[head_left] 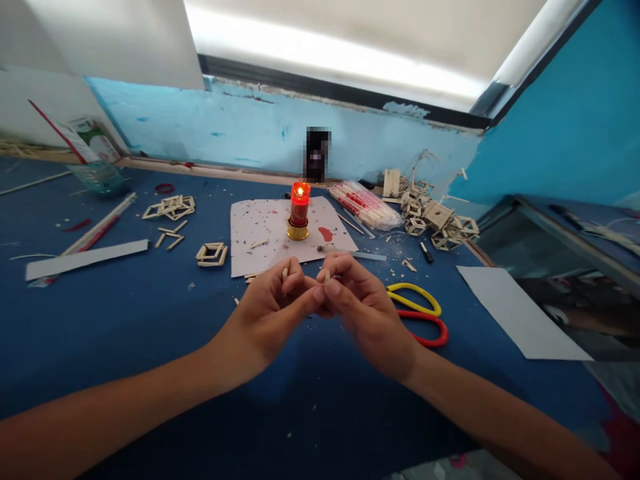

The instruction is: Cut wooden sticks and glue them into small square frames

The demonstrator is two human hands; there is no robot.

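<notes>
Steadiness matters as our left hand [270, 310] and right hand [369, 312] meet at mid-frame, the right pinching a small wooden piece [327, 277]; whether the left grips too, we cannot tell. We'd do best pressing lightly, well clear of the lit candle [300, 212] just above centre.

Blue wall [165, 127] at far side, paint chipped below dark window frame [345, 88]. Dark blurred object [316, 155] upright against it. Far left: clear container [100, 179], printed carton [96, 139] just behind; red ring [164, 189] lying flat, right of container. Left: long white strip [87, 259] on blue desk [150, 320]. Right: white sheet [520, 312] beside dark-edged glossy case [565, 267].
</notes>
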